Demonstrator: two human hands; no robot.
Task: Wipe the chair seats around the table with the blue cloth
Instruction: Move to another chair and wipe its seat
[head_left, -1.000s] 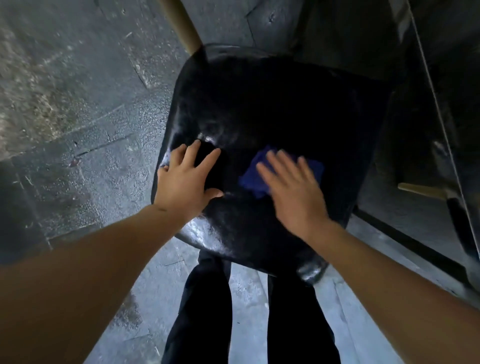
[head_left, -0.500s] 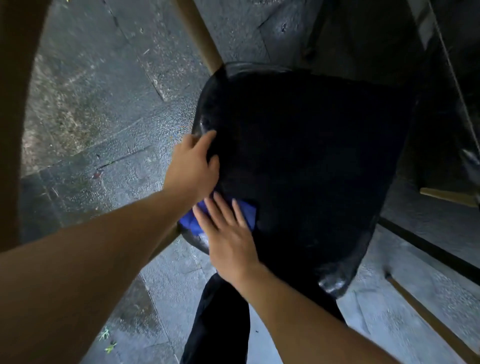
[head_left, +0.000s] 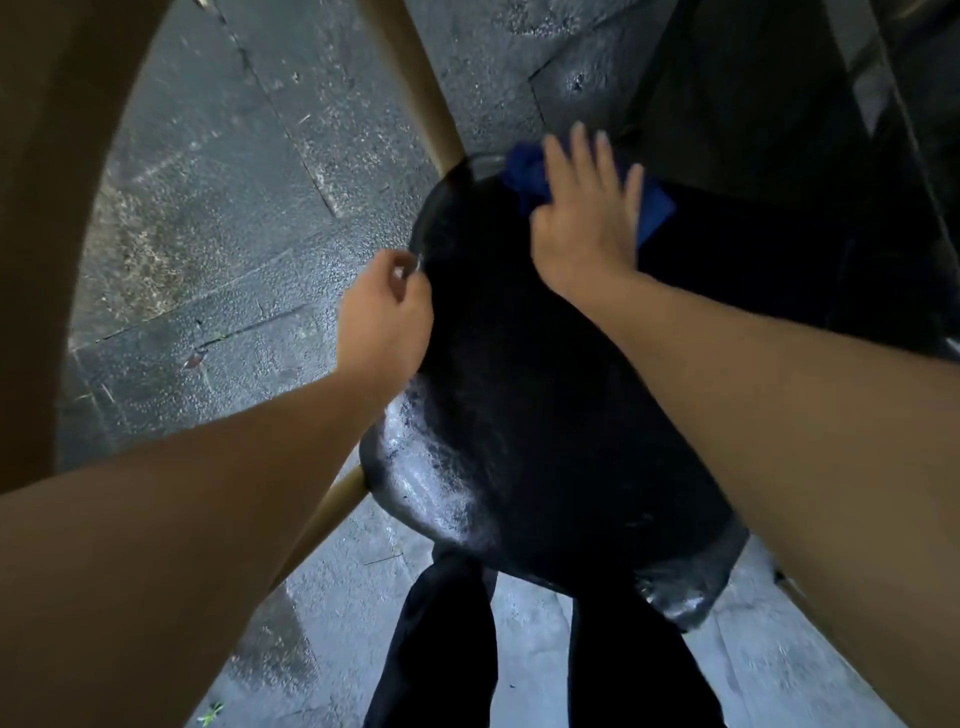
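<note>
- Head view looks down on one black chair seat, with stone floor around it and tan chair legs at its corners.
- Right hand lies flat, fingers spread, pressing the blue cloth onto the far edge of the seat.
- Left hand is curled over the seat's left rim, fingers closed on the edge, seemingly steadying it.
- Near part of the seat shines wet, so I judge much of this seat covered and the far edge in hand.
- Other chairs are not visible, nor any desk; how many seats are left cannot be told.
</note>
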